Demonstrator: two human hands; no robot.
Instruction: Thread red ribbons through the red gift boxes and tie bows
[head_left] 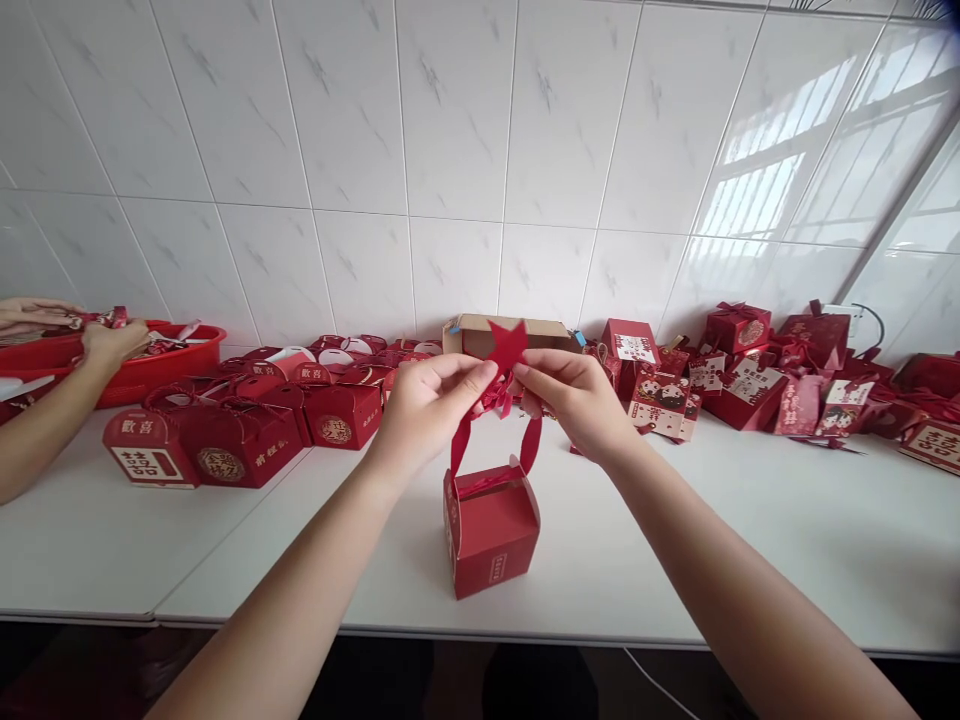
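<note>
A small red gift box (pixel 495 530) stands upright on the white table, tilted slightly to one side in view. Its red ribbon (pixel 531 445) rises in two strands from the top to my fingers. My left hand (pixel 439 395) pinches the ribbon between thumb and forefinger. Opposite it, my right hand (pixel 574 395) is also closed on the ribbon in a pinch. Pointed ribbon ends (pixel 508 345) stick up between my thumbs, and gathered loops hang just below. My fingers partly hide the knot.
Finished-looking red boxes (pixel 240 440) line the table on the left. An open cardboard box (pixel 517 325) stands by the tiled wall. More red boxes (pixel 742 390) are piled on the right. At far left, another person's hands (pixel 112 340) work over a red basin (pixel 169 365).
</note>
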